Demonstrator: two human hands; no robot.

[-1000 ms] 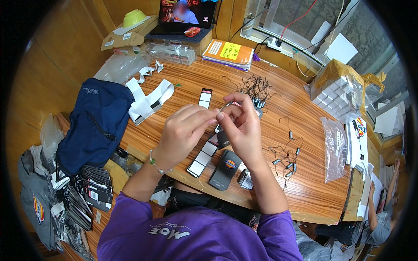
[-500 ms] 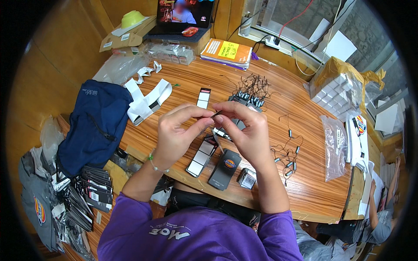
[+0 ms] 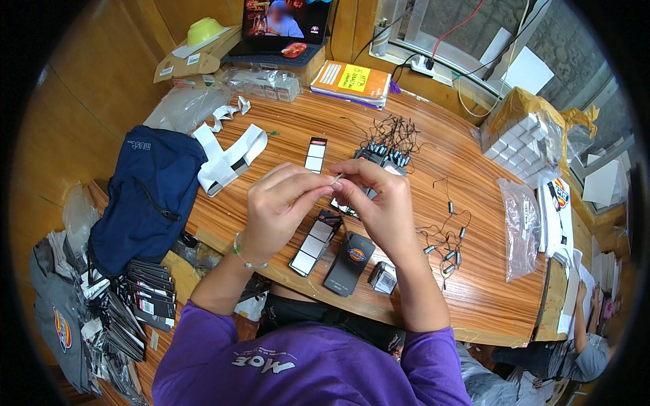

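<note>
My left hand [image 3: 284, 201] and my right hand [image 3: 379, 196] meet above the table, fingertips pinched together on something small and thin that they mostly hide. Below them lies a stack of dark hang tags with white panels [image 3: 312, 246]. Beside that stack, nearer my body, is another pile of dark grey tags [image 3: 349, 264] with a round coloured logo. A small stack of barcode labels [image 3: 384, 278] sits under my right wrist. Past my fingertips is a single dark-and-white tag [image 3: 315, 155]. More tags, bearing black cords with small barrel ends [image 3: 386, 152], are partly hidden behind my right hand.
Loose corded strings [image 3: 449, 254] lie on the right, near a clear plastic bag [image 3: 521, 230] and wrapped white boxes [image 3: 520, 139]. On the left are a navy bag [image 3: 149, 196] and piled tags [image 3: 152, 291]. A laptop [image 3: 284, 27] stands behind; another person [image 3: 583, 355] is at far right.
My fingertips have shifted slightly and closed nearer together, covering more of the small thing between them. The person at far right has moved their arms. The tag piles stay where they were.
</note>
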